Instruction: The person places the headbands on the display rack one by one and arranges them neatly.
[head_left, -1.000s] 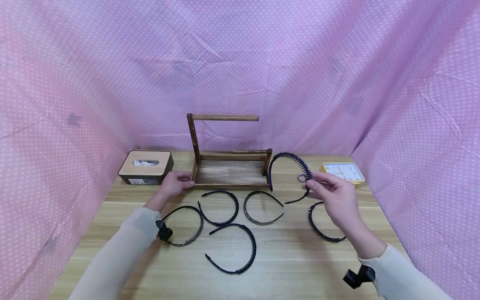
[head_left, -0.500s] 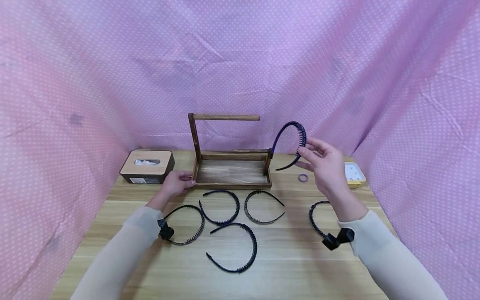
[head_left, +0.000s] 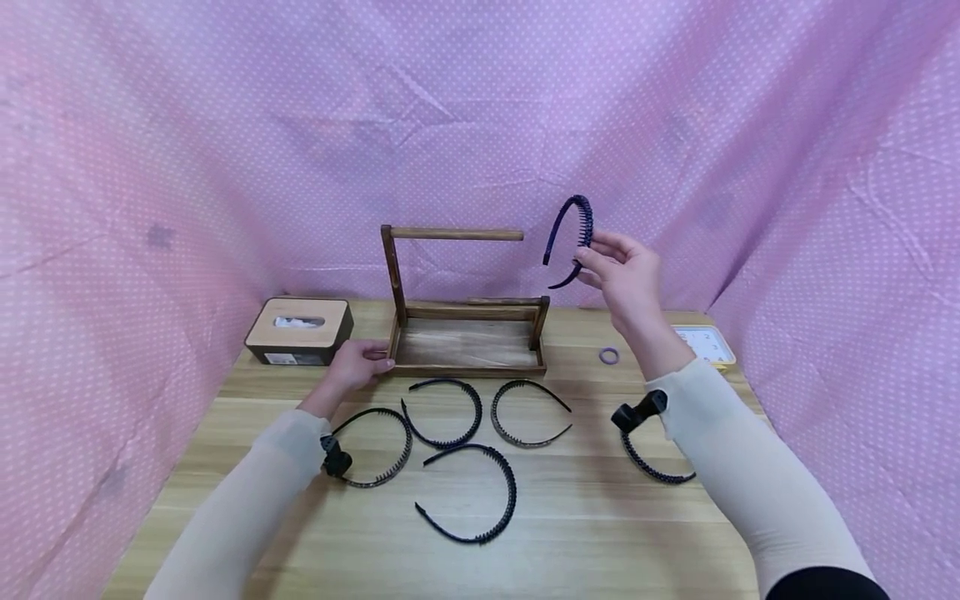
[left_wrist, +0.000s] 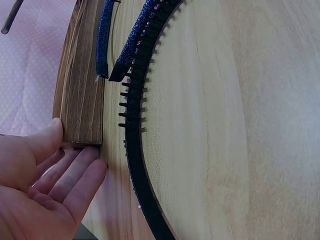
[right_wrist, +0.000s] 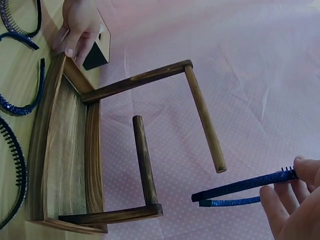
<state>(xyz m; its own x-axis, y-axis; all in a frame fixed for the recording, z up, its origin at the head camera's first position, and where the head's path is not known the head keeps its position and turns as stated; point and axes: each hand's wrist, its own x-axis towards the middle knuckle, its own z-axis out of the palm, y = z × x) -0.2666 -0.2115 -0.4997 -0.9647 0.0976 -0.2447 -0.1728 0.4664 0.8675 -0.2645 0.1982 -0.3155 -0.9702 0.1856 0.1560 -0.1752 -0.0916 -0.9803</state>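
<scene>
Pink dotted cloth (head_left: 480,125) behind wood-grain surface (head_left: 585,533). My right fingers (right_wrist: 272,205) pinch dark blue headband (head_left: 588,218), raised just right of bar end on wooden stand (head_left: 468,372). My left fingers (left_wrist: 85,187), with thumb, grip stand's left end. Five more headbands (head_left: 513,492) lie nearer; purple ring (head_left: 609,363), clock (head_left: 705,343) far right; tissue box (head_left: 285,337) far left.

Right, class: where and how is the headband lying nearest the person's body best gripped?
Probably by the middle of its toothed curve, pinched from above on the right. The front headband lies flat on the table, both tips pointing left, so its rounded side faces right, away from the neighbouring headband close by its far leg.
</scene>
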